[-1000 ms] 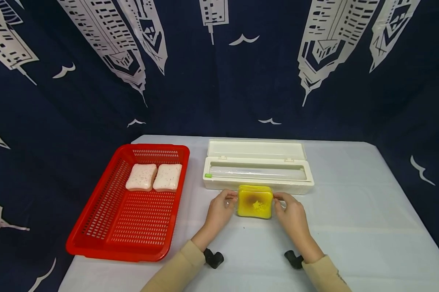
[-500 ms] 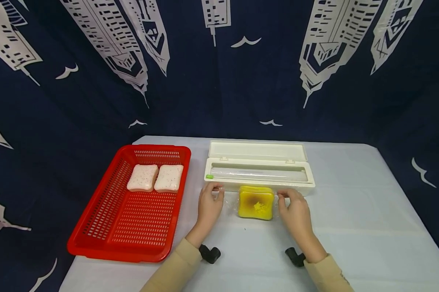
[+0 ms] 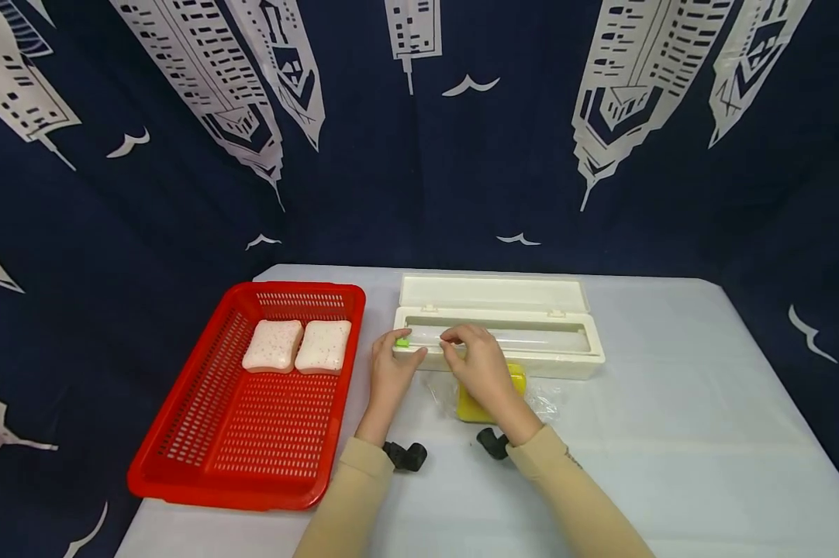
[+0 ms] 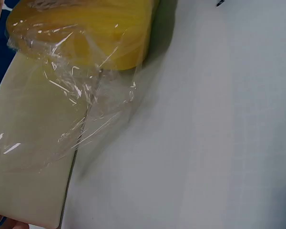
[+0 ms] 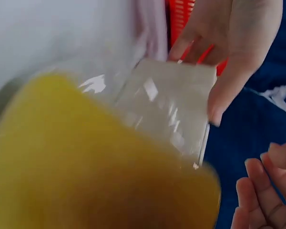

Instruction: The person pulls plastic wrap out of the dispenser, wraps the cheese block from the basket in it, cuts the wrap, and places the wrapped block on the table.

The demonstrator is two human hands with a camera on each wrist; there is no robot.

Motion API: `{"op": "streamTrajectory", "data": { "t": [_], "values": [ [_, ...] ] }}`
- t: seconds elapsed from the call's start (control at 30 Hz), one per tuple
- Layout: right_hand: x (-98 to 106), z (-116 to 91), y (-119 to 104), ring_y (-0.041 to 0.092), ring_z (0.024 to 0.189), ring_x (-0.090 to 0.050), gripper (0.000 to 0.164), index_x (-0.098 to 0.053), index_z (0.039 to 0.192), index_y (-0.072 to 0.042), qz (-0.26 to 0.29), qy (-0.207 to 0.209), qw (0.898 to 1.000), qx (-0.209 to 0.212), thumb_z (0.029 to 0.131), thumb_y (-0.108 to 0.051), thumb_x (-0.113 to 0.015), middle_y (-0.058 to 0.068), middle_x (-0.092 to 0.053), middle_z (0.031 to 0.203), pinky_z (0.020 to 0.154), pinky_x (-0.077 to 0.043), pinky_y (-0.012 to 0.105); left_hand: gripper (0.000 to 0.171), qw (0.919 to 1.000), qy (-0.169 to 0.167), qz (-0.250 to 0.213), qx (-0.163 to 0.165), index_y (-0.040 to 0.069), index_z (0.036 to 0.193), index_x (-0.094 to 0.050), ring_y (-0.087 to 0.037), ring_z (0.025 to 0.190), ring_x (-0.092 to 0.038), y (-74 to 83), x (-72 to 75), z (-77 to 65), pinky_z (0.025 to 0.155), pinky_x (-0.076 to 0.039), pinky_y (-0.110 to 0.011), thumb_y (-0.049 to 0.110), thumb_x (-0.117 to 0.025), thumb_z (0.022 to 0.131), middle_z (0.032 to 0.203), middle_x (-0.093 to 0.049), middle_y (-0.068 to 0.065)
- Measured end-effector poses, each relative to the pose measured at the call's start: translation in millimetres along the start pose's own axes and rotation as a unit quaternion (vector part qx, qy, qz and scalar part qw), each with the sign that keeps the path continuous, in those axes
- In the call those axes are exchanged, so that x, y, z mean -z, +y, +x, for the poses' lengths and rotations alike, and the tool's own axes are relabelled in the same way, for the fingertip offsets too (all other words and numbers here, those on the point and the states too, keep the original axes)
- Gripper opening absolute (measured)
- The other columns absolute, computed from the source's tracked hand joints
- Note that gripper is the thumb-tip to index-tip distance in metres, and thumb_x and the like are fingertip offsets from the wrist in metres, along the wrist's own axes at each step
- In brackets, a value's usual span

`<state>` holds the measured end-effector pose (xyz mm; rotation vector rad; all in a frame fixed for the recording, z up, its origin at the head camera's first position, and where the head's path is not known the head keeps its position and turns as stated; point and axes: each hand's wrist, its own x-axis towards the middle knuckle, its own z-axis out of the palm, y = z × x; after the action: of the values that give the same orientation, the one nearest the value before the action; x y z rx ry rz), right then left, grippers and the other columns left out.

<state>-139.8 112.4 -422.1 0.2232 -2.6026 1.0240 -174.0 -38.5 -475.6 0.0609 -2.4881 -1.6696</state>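
Note:
A white cling film dispenser (image 3: 517,363) stands with its lid raised, a roll of clear film (image 3: 531,339) inside. My left hand (image 3: 388,372) grips its left end, thumb at the front and fingers by the green slide cutter (image 3: 402,342). Over the front part of the dispenser, my right hand (image 3: 481,364) has its thumb and forefinger close together; nothing shows between its fingers (image 5: 260,183) in the right wrist view. Below that hand, partly hidden, lies a yellow toast-shaped block (image 3: 471,407). Loose clear film (image 4: 86,100) trails from the block.
A red plastic basket (image 3: 182,387) stands on the left of the white-covered table (image 3: 685,403). Inside it lie two pale speckled toast-shaped blocks, the left one (image 3: 273,346) beside the right one (image 3: 324,346). A dark blue printed cloth (image 3: 419,194) hangs behind the table.
My left hand has left the film beside the yellow block and moved to the dispenser's left end. The right hand has moved left from the block's right side to over the dispenser.

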Motion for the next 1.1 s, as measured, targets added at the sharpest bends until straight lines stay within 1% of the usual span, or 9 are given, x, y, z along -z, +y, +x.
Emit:
{"op": "streamTrajectory", "data": {
  "t": [0.13, 0.27, 0.33, 0.47, 0.63, 0.7, 0.9, 1.0, 1.1],
  "values": [
    [-19.6, 14.5, -12.0, 0.026, 0.094, -0.064, 0.011, -0.073, 0.097, -0.003, -0.013, -0.042, 0.999, 0.013, 0.088, -0.009, -0.071, 0.011, -0.071, 0.098, 0.085, -0.055, 0.04, 0.041, 0.9994, -0.034, 0.012, -0.001, 0.005, 0.118, -0.066, -0.039, 0.127, -0.048, -3.4, 3.8, 4.2, 0.106, -0.04, -0.054, 0.012, -0.08, 0.08, 0.131, -0.055, -0.024],
    [-35.9, 22.4, -17.7, 0.028, 0.094, -0.065, 0.011, -0.074, 0.095, -0.001, -0.033, -0.068, 0.997, 0.018, 0.087, -0.008, -0.072, 0.012, -0.071, 0.096, 0.086, -0.054, 0.039, 0.037, 0.9981, -0.045, 0.038, -0.015, 0.006, 0.116, -0.068, -0.038, 0.125, -0.051, -7.0, 7.6, 5.0, 0.104, -0.042, -0.054, 0.009, -0.078, 0.08, 0.13, -0.056, -0.023],
    [-42.9, 24.6, -18.5, 0.028, 0.093, -0.065, 0.011, -0.074, 0.094, 0.001, -0.039, -0.071, 0.996, 0.023, 0.086, -0.006, -0.073, 0.013, -0.07, 0.094, 0.084, -0.055, 0.039, 0.036, 0.9974, -0.043, 0.05, -0.029, 0.007, 0.115, -0.069, -0.038, 0.124, -0.053, -8.4, 9.6, 4.9, 0.103, -0.043, -0.055, 0.006, -0.077, 0.08, 0.13, -0.058, -0.022],
    [-51.6, 27.0, -17.6, 0.026, 0.086, -0.063, 0.01, -0.073, 0.088, 0.003, -0.046, -0.055, 0.997, 0.039, 0.082, -0.003, -0.076, 0.011, -0.067, 0.086, 0.078, -0.055, 0.035, 0.034, 0.9955, -0.038, 0.071, -0.049, 0.008, 0.112, -0.07, -0.037, 0.12, -0.057, -11.7, 11.5, 5.8, 0.098, -0.048, -0.054, 0.004, -0.076, 0.079, 0.128, -0.061, -0.021],
    [-53.8, 31.3, -16.0, 0.025, 0.084, -0.061, 0.01, -0.074, 0.084, 0.002, -0.049, -0.045, 0.996, 0.055, 0.079, -0.004, -0.079, 0.009, -0.064, 0.082, 0.077, -0.054, 0.035, 0.034, 0.994, -0.036, 0.087, -0.056, 0.011, 0.111, -0.071, -0.035, 0.117, -0.059, -13.8, 12.0, 8.2, 0.093, -0.052, -0.051, 0.004, -0.077, 0.078, 0.129, -0.061, -0.018],
    [-53.8, 32.8, -15.2, 0.026, 0.083, -0.06, 0.014, -0.075, 0.085, 0.001, -0.047, -0.051, 0.996, 0.057, 0.079, -0.009, -0.081, 0.009, -0.064, 0.082, 0.077, -0.054, 0.036, 0.034, 0.9931, -0.032, 0.091, -0.067, 0.01, 0.11, -0.071, -0.035, 0.113, -0.06, -14.0, 11.7, 8.0, 0.09, -0.052, -0.051, 0.002, -0.077, 0.077, 0.128, -0.062, -0.018],
    [-58.4, 35.7, -11.5, 0.024, 0.08, -0.058, 0.019, -0.075, 0.083, -0.001, -0.062, -0.057, 0.994, 0.072, 0.078, -0.017, -0.083, 0.007, -0.063, 0.08, 0.073, -0.052, 0.032, 0.034, 0.9894, -0.016, 0.101, -0.103, 0.007, 0.108, -0.071, -0.033, 0.105, -0.064, -16.0, 10.8, 7.7, 0.085, -0.054, -0.048, -0.001, -0.077, 0.075, 0.121, -0.065, -0.018],
    [-57.5, 36.7, -10.2, 0.023, 0.079, -0.057, 0.017, -0.074, 0.082, -0.001, -0.067, -0.056, 0.993, 0.079, 0.079, -0.016, -0.083, 0.006, -0.063, 0.081, 0.072, -0.051, 0.031, 0.032, 0.9885, -0.019, 0.106, -0.106, 0.007, 0.108, -0.071, -0.029, 0.096, -0.064, -16.1, 11.5, 7.7, 0.08, -0.055, -0.042, 0.002, -0.078, 0.077, 0.121, -0.066, -0.017],
    [-52.4, 38.3, -9.5, 0.023, 0.079, -0.056, 0.016, -0.073, 0.08, -0.002, -0.07, -0.062, 0.992, 0.086, 0.078, -0.014, -0.083, 0.006, -0.064, 0.081, 0.072, -0.052, 0.031, 0.03, 0.9885, -0.027, 0.11, -0.101, 0.01, 0.107, -0.071, -0.024, 0.085, -0.06, -15.6, 13.4, 7.3, 0.072, -0.052, -0.034, 0.009, -0.08, 0.079, 0.12, -0.066, -0.015]
  ]
}}
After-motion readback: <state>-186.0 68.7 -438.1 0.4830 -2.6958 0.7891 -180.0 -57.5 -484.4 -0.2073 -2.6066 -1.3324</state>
